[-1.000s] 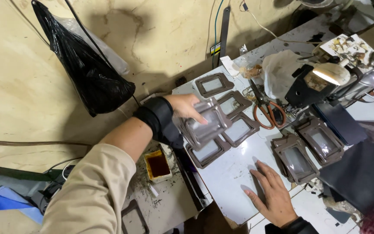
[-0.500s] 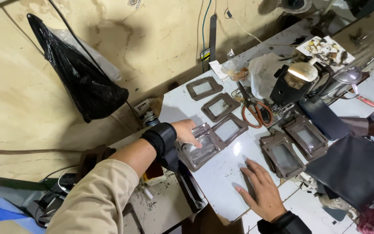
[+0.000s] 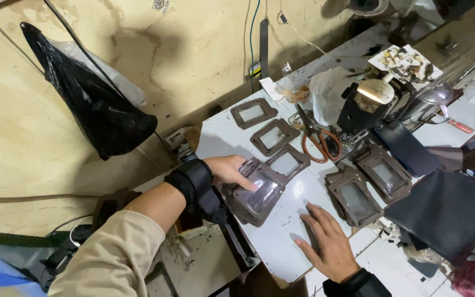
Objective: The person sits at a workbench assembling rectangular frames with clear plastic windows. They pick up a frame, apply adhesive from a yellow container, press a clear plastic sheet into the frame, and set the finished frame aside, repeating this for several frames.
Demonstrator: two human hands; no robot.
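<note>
Left hand [image 3: 227,170] has dragged the stack of brown frames [image 3: 257,192] toward the tabletop [image 3: 281,242] edge, fingers curled over it. Right hand [image 3: 325,242] flat, empty. Orange-handled scissors [image 3: 317,142] beyond.

Bag: a black plastic bag [image 3: 97,113] hangs against the stained wall [image 3: 28,137].
Scissors: orange-handled scissors [image 3: 317,140] lie on the white table [image 3: 273,242].
Dark sheet: a black sheet [image 3: 449,212] covers the table's right side.
Tray: a small tray of scraps [image 3: 405,63], contents too small to tell.
White bag: crumpled plastic [image 3: 328,96], possibly a bag.
</note>
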